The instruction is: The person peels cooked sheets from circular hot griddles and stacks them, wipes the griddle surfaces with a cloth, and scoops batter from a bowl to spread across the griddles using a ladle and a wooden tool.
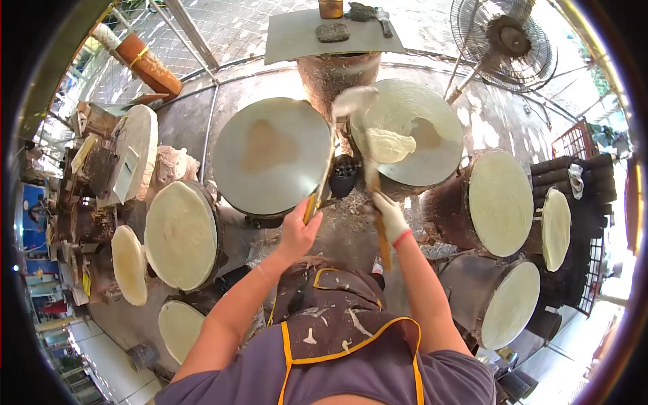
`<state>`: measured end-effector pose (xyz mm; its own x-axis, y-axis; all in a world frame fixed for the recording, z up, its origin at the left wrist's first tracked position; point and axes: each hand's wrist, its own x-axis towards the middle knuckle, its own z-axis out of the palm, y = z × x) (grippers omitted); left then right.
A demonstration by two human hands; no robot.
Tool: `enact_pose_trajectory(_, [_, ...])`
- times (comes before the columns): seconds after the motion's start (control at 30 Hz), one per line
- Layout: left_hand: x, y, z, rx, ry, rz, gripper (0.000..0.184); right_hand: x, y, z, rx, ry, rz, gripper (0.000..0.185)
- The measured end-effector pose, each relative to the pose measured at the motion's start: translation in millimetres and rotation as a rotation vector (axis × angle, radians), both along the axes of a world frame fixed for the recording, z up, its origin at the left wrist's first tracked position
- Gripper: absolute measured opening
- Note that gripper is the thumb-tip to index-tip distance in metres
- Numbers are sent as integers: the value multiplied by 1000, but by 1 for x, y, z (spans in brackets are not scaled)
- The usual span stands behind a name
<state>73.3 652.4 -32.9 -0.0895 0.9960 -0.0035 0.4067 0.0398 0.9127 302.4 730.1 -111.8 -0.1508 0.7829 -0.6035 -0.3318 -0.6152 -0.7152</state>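
Note:
My bare left hand [302,228] is closed round the yellow handle of a long thin scraper [325,177], held at the right edge of a round griddle [268,158] with a brown patch at its centre. In a pale glove, my right hand [391,217] grips the wooden handle of a long tool [370,172]. The tool's far end is blurred, above the left part of a second griddle [412,174]. Pale batter [422,101] coats the far side of that griddle, with a thicker lump [390,145] near its middle; bare metal shows at the front.
Round griddles covered with pale batter stand at the left [181,236] and right [501,202]. A metal sheet [297,34] on a drum holds a dark pad [332,32] and a can [331,8]. A large fan [507,37] stands at the back right. A dark pot [344,177] sits between the two front griddles.

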Motion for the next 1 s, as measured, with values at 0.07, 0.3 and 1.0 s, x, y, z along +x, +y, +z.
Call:
enact_pose_trajectory(0.07, [-19, -1, 23, -110, -312, 46, 33, -41, 20, -13, 49, -58, 42, 38])
enact_pose_trajectory(0.3, [-95, -39, 34, -143, -701, 153, 20, -122, -22, -38, 2, -791, -355, 43])
enact_pose_trajectory(1.0, [-63, -101, 39, -341, -993, 159, 23, -12, -36, 7, 46, -411, -205, 30])
